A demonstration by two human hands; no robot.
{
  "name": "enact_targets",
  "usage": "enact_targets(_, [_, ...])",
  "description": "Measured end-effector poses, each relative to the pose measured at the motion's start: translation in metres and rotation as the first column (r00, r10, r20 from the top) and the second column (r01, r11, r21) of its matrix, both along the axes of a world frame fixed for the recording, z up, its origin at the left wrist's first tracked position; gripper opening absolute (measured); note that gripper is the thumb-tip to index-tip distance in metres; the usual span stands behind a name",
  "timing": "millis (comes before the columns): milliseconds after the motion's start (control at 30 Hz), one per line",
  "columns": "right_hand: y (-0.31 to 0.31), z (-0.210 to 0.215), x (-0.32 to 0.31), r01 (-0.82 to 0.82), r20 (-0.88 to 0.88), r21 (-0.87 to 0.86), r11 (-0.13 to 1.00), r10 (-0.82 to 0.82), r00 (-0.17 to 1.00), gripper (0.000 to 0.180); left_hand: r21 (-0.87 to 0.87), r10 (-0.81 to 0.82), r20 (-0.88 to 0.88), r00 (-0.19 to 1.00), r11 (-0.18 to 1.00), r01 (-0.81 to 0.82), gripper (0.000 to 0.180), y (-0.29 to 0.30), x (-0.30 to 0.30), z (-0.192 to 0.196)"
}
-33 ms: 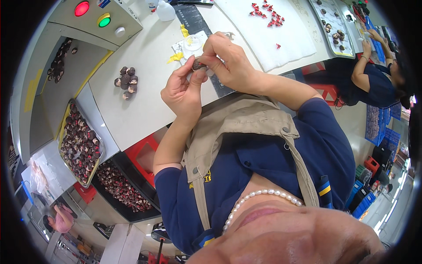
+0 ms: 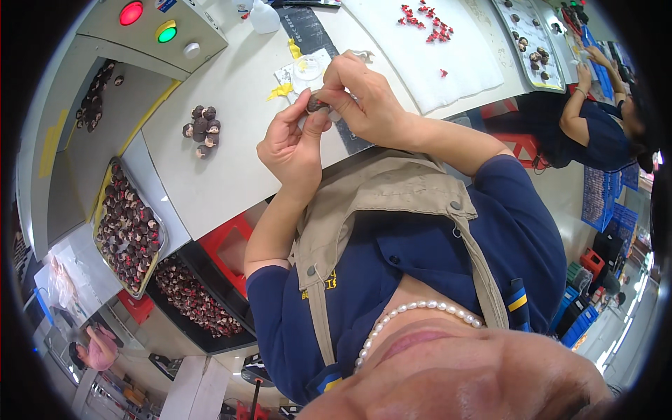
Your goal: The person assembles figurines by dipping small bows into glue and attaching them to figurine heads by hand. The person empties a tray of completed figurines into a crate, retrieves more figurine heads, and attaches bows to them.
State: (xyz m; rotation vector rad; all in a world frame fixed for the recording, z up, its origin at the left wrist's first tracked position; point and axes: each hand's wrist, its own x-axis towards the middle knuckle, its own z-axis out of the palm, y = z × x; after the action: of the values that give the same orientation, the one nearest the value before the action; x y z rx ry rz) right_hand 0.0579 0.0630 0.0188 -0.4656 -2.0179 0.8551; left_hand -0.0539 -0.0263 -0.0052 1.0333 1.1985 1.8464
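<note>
The left hand and right hand both pinch one small dark piece between closed fingertips, above the white table. It sits the same as a moment ago; the work on it continues. A pile lies left.

1. Small dark piece pinched between left hand and right hand; mostly covered by the fingertips; shape not resolvable.
2. Clear round dish behind the hands; lower rim hidden by the right hand; contents unclear.
3. Red bits on the white sheet; too small to identify.
4. Dark bin of pieces under the table; partly hidden by its edge.
5. Co-worker at right; cut by the dark fisheye rim.
</note>
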Motion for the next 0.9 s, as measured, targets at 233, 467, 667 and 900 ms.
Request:
enact_targets(233, [0.009, -0.007, 0.023, -0.061, -0.020, -0.119, 0.991, 0.059, 0.998, 0.009, 0.015, 0.052, -0.030, 0.998, 0.999, -0.052, 0.028, 0.007, 0.026, -0.009])
enact_targets(467, [0.037, -0.037, 0.110, 0.159, 0.189, 0.047, 0.986, -0.165, 0.968, 0.016, 0.133, 0.403, -0.505, 0.763, 0.910, -0.393, 0.025, 0.007, -0.026, -0.015])
enact_targets(667, [0.085, -0.050, 0.228, 0.446, 0.376, 0.146, 0.883, -0.466, 0.801, 0.015, 0.114, 0.445, -0.893, 0.070, 0.373, -0.921, 0.026, -0.088, -0.186, -0.014])
enact_targets(900, [0.090, -0.061, 0.200, 0.348, 0.487, 0.098, 0.932, -0.350, 0.800, 0.010, 0.311, -0.194, -0.924, -0.329, 0.120, -0.943, 0.028, -0.112, -0.266, -0.015])
